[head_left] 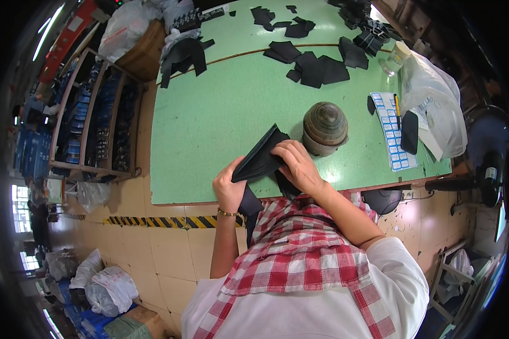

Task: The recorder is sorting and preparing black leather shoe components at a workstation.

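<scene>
My left hand [230, 183] is closed on the left end of a stack of thin black sheet pieces [259, 155], held tilted over the table's near edge. Leather or cloth, I cannot tell which. My right hand [300, 164] grips the right side of the same stack, fingers bent over its top. More black material [250, 206] hangs below the stack, in front of my red checked apron. Just beyond my right hand, a domed, ridged grey-brown object [326, 127] stands upright on the green table [203, 124].
Loose black cut pieces [316, 69] lie across the table's far part, and a curved black piece [185, 58] at far left. On the right are a sheet of blue-framed labels [391, 133], a yellow pen [396, 104], a dark phone [409, 133], a jar [395, 59] and a plastic bag [432, 101].
</scene>
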{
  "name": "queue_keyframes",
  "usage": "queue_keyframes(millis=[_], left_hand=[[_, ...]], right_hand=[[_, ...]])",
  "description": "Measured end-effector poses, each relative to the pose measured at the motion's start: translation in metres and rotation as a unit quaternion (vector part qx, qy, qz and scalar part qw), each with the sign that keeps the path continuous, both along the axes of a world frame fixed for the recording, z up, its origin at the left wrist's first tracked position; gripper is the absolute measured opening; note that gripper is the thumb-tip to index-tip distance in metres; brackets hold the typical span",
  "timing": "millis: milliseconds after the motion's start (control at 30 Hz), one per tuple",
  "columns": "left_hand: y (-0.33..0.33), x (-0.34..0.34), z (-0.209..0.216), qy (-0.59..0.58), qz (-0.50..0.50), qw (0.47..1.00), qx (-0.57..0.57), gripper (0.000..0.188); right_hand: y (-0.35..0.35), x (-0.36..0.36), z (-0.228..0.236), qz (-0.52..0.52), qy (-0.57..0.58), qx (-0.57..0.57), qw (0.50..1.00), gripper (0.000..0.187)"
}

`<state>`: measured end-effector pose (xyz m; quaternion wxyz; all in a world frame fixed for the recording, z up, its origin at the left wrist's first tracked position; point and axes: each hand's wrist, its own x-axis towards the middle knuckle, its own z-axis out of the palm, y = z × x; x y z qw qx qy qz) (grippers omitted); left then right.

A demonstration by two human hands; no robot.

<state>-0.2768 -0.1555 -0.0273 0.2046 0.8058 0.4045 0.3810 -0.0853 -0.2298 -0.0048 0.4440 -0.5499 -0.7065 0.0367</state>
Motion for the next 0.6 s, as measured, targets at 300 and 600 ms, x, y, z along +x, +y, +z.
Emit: queue_keyframes(millis=[300,600], left_hand=[[-0.0006,0.0023,0.0043,-0.005,0.003,1.000,-0.028,0.042],[0.0016,0.0001,0.0029,0.006,-0.012,1.000,-0.003,0.040]], right_hand=[[0.0019,-0.0037,0.0001,-0.019,-0.048,-0.035,0.998,0.064],[0.0022,-0.0023,-0.0008,-0.018,-0.046,-0.017,0.999,0.056]])
